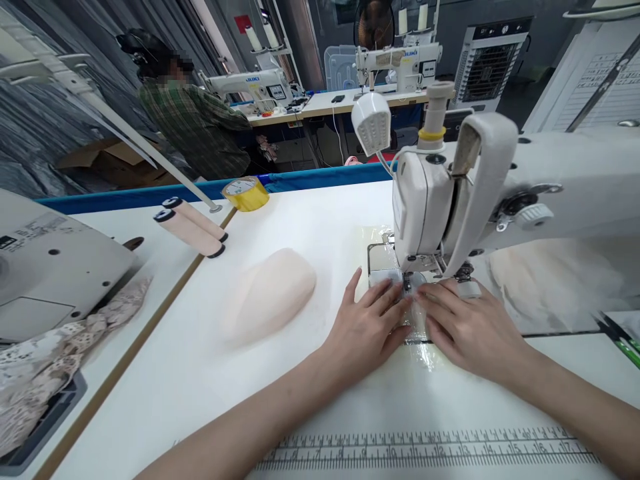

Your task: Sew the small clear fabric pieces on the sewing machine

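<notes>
My left hand (367,325) lies flat on the white table, fingers stretched toward the needle plate (383,261) of the white sewing machine (450,193). My right hand (467,327) rests beside it, fingers flat and pointing left at the presser foot (407,283). Both hands press on a small, nearly clear piece of material (417,327) under the foot; I cannot make out what it is. A pale pink moulded foam cup (270,293) lies to the left of my left hand.
A roll of yellow tape (246,193) and two pink thread cones (193,227) lie at the back left. Lace fabric (45,360) lies by another machine at the left. Pale fabric (550,280) lies under the machine arm. A printed ruler (425,450) runs along the near edge. A person in a plaid shirt (195,127) sits beyond.
</notes>
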A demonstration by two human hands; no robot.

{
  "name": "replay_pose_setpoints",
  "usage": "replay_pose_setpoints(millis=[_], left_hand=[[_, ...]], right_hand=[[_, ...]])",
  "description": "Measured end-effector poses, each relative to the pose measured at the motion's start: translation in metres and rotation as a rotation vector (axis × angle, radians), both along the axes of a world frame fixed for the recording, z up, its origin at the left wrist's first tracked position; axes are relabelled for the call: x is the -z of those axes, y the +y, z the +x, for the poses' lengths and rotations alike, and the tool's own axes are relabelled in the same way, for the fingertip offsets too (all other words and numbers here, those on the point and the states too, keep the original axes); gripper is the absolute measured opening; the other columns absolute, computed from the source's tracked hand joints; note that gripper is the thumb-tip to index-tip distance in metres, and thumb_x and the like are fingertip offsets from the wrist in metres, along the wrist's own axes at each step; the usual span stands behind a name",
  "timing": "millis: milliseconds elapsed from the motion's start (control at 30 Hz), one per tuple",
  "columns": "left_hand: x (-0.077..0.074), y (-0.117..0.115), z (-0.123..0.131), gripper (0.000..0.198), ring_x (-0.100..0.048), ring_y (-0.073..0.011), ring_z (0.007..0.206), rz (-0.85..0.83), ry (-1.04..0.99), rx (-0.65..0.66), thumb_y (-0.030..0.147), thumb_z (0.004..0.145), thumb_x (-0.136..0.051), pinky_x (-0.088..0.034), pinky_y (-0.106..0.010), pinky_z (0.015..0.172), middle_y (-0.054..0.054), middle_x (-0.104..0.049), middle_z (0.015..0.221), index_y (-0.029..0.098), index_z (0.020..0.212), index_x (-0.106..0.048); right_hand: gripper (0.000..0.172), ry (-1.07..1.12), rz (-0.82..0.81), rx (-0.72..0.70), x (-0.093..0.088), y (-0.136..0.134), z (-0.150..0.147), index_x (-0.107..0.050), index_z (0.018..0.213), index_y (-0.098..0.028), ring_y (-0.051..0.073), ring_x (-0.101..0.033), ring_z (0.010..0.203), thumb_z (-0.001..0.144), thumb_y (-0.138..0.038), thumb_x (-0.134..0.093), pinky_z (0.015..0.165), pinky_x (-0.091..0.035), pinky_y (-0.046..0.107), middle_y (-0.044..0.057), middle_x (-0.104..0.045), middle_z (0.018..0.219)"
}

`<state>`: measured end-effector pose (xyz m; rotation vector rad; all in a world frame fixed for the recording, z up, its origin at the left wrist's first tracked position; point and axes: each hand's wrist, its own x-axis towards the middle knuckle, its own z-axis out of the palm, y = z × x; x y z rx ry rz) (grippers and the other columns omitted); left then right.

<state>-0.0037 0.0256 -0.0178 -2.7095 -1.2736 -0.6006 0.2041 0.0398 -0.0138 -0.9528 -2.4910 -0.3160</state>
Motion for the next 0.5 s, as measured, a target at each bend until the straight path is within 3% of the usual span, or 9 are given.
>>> replay_pose_setpoints(millis=[300, 400, 500], left_hand=[[-0.002, 0.004, 0.000, 0.033, -0.048, -0.0205, 0.125, 0.021, 0.005, -0.005, 0.033, 0.096, -0.042, -0.016, -0.054, 0.114, -0.006, -0.056, 0.131, 0.022, 0.126, -0.053], [-0.018, -0.004, 0.000, 0.031, -0.053, -0.0214, 0.116, -0.010, -0.035, 0.050, 0.036, 0.093, -0.048, -0.034, -0.047, 0.107, -0.007, -0.062, 0.120, 0.017, 0.114, -0.058], [-0.038, -0.018, 0.002, 0.046, -0.059, -0.0233, 0.090, -0.212, 0.007, 0.078, 0.056, 0.077, -0.061, -0.052, -0.040, 0.076, -0.007, -0.063, 0.101, 0.015, 0.099, -0.059]], right_hand=[[0.029, -0.007, 0.034, 0.009, 0.003, 0.005, 0.002, -0.064, 0.113, -0.008, 0.024, -0.060, 0.089, 0.093, -0.018, -0.046, 0.078, -0.038, 0.039, 0.011, -0.067, 0.106], [0.028, 0.036, 0.047, -0.080, 0.002, 0.005, 0.004, -0.064, 0.113, -0.011, 0.020, -0.060, 0.088, 0.092, -0.012, -0.046, 0.079, -0.039, 0.037, 0.006, -0.067, 0.109], [0.027, 0.071, 0.047, -0.165, 0.002, 0.006, 0.004, -0.066, 0.104, -0.015, 0.017, -0.060, 0.085, 0.091, -0.005, -0.044, 0.077, -0.039, 0.033, 0.001, -0.067, 0.109]])
